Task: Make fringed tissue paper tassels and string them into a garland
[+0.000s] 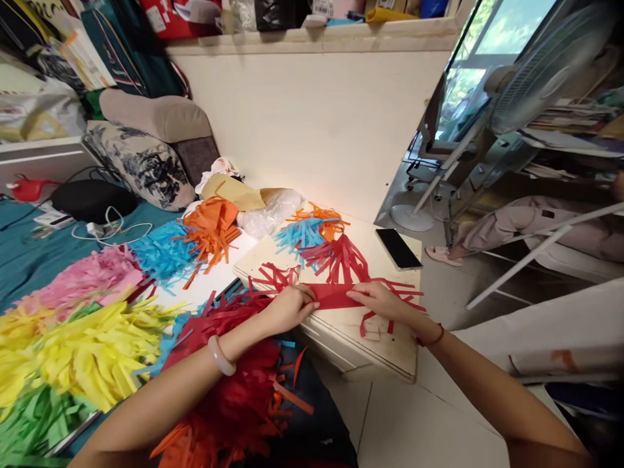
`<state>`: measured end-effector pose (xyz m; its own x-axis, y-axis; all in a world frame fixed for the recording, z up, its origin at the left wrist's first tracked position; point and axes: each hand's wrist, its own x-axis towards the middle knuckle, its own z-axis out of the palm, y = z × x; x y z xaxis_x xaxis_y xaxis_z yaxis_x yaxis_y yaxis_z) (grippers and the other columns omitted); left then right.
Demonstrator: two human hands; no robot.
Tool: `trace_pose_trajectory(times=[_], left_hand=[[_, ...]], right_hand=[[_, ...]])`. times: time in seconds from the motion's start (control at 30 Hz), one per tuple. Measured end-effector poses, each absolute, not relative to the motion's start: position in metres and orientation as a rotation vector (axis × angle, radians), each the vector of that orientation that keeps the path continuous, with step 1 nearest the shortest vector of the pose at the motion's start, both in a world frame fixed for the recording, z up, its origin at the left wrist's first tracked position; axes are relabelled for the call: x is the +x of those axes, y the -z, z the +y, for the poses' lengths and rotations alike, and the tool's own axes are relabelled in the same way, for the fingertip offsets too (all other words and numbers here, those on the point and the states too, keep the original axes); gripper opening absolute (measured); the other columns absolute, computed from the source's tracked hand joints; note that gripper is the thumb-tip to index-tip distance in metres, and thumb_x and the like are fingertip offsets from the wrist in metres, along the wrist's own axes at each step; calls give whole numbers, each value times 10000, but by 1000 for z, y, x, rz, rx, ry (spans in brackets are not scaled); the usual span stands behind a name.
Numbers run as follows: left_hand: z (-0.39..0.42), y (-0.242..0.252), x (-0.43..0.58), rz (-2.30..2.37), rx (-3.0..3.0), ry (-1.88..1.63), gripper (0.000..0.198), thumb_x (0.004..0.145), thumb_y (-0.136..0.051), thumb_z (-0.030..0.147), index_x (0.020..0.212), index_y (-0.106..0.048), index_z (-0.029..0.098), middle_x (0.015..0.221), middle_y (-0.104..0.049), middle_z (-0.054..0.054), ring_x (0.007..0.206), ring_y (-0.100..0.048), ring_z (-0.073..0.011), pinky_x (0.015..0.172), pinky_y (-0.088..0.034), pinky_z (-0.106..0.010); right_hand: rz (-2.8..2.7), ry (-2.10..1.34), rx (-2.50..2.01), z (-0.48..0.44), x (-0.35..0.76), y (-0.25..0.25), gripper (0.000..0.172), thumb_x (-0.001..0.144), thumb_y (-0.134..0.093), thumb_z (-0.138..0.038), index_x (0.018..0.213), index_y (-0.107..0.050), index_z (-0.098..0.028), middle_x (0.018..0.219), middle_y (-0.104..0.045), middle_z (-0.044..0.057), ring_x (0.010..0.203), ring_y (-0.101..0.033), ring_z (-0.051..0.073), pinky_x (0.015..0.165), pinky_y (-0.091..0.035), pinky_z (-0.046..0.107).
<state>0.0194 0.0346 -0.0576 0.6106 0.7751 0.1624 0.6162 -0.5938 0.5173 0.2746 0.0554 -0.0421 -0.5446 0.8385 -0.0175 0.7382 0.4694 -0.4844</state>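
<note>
A red tissue paper strip (334, 296), uncut in the middle and fringed at both ends, is stretched flat above the small white table (336, 328). My left hand (291, 305) pinches its left side and my right hand (383, 300) pinches its right side, fingers closed on it. Just beyond the strip lies a red paper tassel (341, 259), its fringe spread toward me. Behind that sit a blue tassel (303, 234) and an orange tassel (334, 221). Some loose red scraps (370, 324) rest near my right wrist. A heap of red fringed paper (229, 364) covers my lap.
A black phone (398, 248) lies at the table's right side. To the left, yellow fringe (104, 351), pink fringe (92, 276) and green fringe (43, 416) pile up on a bed. A standing fan (550, 71) and another person's leg (507, 224) are at right.
</note>
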Motion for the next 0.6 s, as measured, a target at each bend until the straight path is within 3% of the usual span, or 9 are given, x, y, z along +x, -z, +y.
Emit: trace_pose_trajectory(times=[0.13, 0.33, 0.6], left_hand=[[56, 55, 21, 1287, 2346, -442, 273, 871, -510, 197, 642, -643, 133, 759, -676, -57, 708, -618, -142, 724, -484, -239], [73, 58, 24, 1481, 2365, -374, 176, 790, -592, 194, 642, -635, 109, 783, -668, -112, 737, -623, -194, 728, -486, -297], [75, 54, 27, 1512, 2449, -264, 127, 786, -599, 199, 712, -655, 112, 769, -664, -104, 731, -633, -201, 688, -494, -287]], right_hand=[[-2515, -410, -1613, 64, 262, 44, 330, 920, -471, -389, 729, -611, -159, 749, -658, 38, 701, -581, 156, 625, -374, 241], [-2577, -339, -1711, 73, 258, 43, 320, 908, -482, -351, 664, -586, -172, 690, -647, 47, 654, -581, 169, 552, -296, 249], [-2684, -350, -1714, 89, 254, 40, 322, 893, -509, -371, 706, -647, -148, 753, -683, 95, 680, -618, 190, 558, -338, 259]])
